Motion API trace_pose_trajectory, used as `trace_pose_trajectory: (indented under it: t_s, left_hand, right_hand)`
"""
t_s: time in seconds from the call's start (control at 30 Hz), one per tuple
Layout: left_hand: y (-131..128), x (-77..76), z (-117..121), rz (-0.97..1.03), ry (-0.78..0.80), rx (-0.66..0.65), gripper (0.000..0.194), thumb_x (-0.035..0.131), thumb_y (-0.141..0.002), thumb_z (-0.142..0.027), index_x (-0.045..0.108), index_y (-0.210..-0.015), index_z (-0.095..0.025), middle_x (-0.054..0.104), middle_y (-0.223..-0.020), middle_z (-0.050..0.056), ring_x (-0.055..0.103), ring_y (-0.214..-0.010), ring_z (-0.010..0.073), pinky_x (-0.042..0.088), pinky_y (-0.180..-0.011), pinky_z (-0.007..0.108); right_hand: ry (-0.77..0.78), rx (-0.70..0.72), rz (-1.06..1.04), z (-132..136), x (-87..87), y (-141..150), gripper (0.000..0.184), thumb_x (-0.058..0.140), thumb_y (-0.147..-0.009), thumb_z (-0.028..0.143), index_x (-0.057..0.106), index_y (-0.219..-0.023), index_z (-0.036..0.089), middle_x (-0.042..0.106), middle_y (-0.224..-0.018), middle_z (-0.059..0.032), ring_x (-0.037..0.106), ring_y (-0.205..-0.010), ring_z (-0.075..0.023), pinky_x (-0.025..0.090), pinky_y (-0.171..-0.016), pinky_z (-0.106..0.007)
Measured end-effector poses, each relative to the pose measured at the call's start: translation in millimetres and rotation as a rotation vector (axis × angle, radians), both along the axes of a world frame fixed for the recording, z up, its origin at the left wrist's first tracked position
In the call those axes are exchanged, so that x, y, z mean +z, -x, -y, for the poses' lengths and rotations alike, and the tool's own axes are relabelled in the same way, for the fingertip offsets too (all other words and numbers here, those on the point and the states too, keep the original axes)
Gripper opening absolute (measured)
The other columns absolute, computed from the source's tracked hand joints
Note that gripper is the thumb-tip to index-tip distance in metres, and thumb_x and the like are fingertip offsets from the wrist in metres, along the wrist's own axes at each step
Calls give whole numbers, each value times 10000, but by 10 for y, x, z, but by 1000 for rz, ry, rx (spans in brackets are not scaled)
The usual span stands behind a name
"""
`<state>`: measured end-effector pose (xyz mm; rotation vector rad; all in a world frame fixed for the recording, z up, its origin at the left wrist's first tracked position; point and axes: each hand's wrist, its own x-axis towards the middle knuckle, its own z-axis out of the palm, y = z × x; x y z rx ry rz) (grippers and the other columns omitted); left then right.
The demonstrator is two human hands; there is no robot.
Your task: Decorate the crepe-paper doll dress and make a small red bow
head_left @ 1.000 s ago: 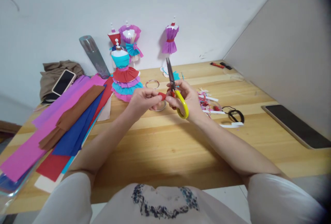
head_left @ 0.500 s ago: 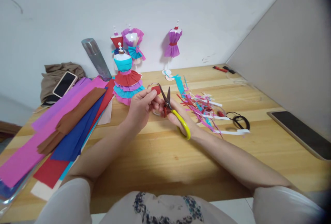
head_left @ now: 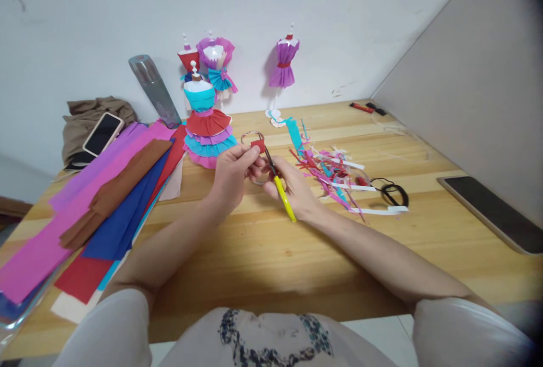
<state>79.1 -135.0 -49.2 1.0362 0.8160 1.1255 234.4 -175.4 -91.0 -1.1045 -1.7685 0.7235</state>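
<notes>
Between thumb and fingers, my left hand (head_left: pixel 233 172) pinches a small piece of red crepe paper (head_left: pixel 257 146). My right hand (head_left: pixel 294 189) grips a pair of scissors (head_left: pixel 283 196) with yellow handles, whose dark blades are nearly closed at the right edge of the red piece. A roll of clear tape (head_left: pixel 253 134) shows partly behind my hands. Just beyond my left hand stands a small mannequin (head_left: pixel 207 122) in a layered blue, red and purple paper dress. Part of my right fingers is hidden by the scissors.
Folded crepe paper strips (head_left: pixel 112 203) lie at the left, beside a phone (head_left: pixel 103 134), a brown cloth (head_left: pixel 85 121) and a grey bottle (head_left: pixel 155 90). Another mannequin (head_left: pixel 283 67) stands at the back. Paper scraps (head_left: pixel 328 172), black cord (head_left: pixel 394 195) and a larger phone (head_left: pixel 494 211) lie right.
The scissor blades, spread apart before, have come together at the red paper, and the handles have turned. Both hands stay in about the same place; the view has shifted slightly.
</notes>
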Motion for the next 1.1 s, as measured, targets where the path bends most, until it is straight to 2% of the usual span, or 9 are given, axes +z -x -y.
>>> trace_pose_trajectory:
  t_s: [0.23,0.43,0.6,0.87,1.1]
  left_hand:
    - [-20,-32,-29,-28,34,28,260,785,-825,-268,637,-647,-150,697,-619,19,548,-438,62,379,-444,188]
    - [-7,-73,-41,-26,28,12,272,783,-843,-289,650,-653,-146,708,-641,29,560,-456,69,402,-457,196]
    - [-9,-92,-28,-12,49,2,317,830,-807,-352,645,-649,-150,699,-646,17,559,-466,59,391,-450,179]
    - [-15,-88,-16,24,135,1,267,803,-837,-288,646,-675,-144,703,-671,19,558,-458,59,370,-448,196]
    - [-61,-72,16,21,173,27,267,762,-858,-228,637,-640,-137,668,-622,4,539,-432,48,353,-439,181]
  right_hand:
    - [-21,-83,120,-16,-15,-15,498,656,-897,634,658,-1160,211,634,-894,-63,562,-808,-242,438,-731,-387]
    - [39,2,-3,-26,-16,-13,552,678,-868,721,647,-1112,228,603,-869,-56,536,-787,-229,430,-725,-377]
    - [96,50,-115,-30,-119,6,604,577,-894,806,622,-1089,236,546,-823,-35,495,-742,-207,388,-676,-359]
    - [108,13,-91,-27,-91,20,516,636,-877,723,582,-1036,235,566,-871,-49,518,-766,-218,397,-716,-376]
    - [95,54,-129,-30,-116,30,552,610,-898,751,599,-1052,221,559,-842,-36,520,-766,-211,412,-701,-360]
